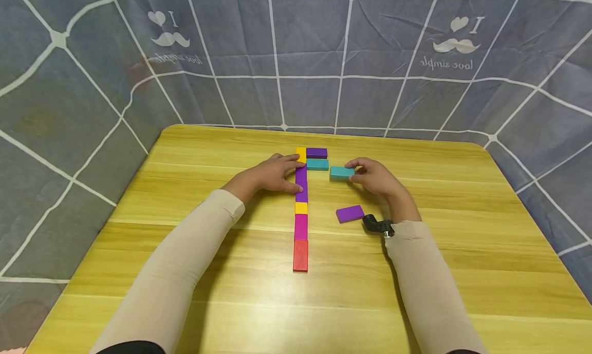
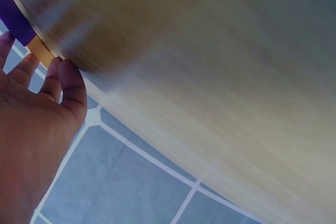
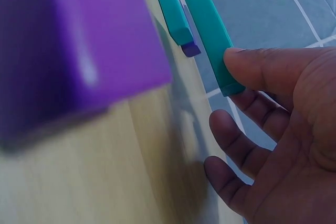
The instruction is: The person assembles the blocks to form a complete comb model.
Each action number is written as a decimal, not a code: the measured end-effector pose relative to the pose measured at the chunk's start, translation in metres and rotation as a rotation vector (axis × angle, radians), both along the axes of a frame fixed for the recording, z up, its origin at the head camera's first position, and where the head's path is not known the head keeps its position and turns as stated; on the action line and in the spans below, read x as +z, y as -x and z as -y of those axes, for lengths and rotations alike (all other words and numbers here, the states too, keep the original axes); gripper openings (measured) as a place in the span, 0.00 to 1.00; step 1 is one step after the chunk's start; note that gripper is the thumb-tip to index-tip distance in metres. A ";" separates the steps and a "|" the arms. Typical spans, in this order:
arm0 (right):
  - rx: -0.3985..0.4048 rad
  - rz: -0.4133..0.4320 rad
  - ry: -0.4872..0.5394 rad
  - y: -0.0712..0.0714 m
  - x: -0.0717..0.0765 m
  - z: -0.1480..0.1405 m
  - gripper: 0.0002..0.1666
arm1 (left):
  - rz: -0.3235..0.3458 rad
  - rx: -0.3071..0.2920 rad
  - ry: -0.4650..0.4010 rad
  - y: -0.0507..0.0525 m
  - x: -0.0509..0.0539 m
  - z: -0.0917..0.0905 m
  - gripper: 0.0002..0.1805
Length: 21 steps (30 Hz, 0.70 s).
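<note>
In the head view my right hand (image 1: 376, 178) pinches one end of a teal block (image 1: 341, 173) between thumb and fingers. In the right wrist view this teal block (image 3: 212, 38) is off the tabletop, the other fingers loosely bent below it. My left hand (image 1: 270, 174) rests at a straight row of blocks, its fingertips touching around the long purple block (image 1: 301, 182) and the yellow block (image 1: 301, 153) at the far end. Right of the row lie a second teal block (image 1: 317, 164) and a dark purple block (image 1: 316, 152), both set crosswise against it.
Toward me the row continues with a yellow block (image 1: 301, 208), a magenta block (image 1: 301, 226) and a red block (image 1: 300, 255). A loose purple block (image 1: 350, 213) lies at an angle near my right wrist. A grey checked curtain (image 1: 310, 51) hangs behind the wooden table (image 1: 259, 302).
</note>
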State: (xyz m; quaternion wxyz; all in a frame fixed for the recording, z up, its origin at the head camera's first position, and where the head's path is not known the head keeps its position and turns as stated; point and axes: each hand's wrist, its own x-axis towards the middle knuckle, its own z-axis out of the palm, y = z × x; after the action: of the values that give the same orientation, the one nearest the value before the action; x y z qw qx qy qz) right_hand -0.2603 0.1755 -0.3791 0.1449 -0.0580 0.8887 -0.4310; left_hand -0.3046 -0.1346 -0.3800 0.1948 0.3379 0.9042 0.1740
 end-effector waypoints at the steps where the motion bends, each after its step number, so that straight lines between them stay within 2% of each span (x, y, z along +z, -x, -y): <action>1: -0.002 0.002 0.001 0.000 0.000 0.001 0.20 | -0.001 0.000 0.000 0.000 0.000 0.000 0.45; 21: -0.009 0.042 0.034 0.003 -0.002 0.027 0.18 | -0.011 -0.009 0.004 0.001 -0.003 0.001 0.46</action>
State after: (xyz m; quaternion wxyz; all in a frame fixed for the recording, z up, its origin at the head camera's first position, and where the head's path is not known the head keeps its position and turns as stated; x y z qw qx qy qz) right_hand -0.2635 0.1483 -0.3814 0.1604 -0.0475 0.8784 -0.4477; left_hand -0.3056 -0.1355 -0.3831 0.1912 0.3424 0.9041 0.1696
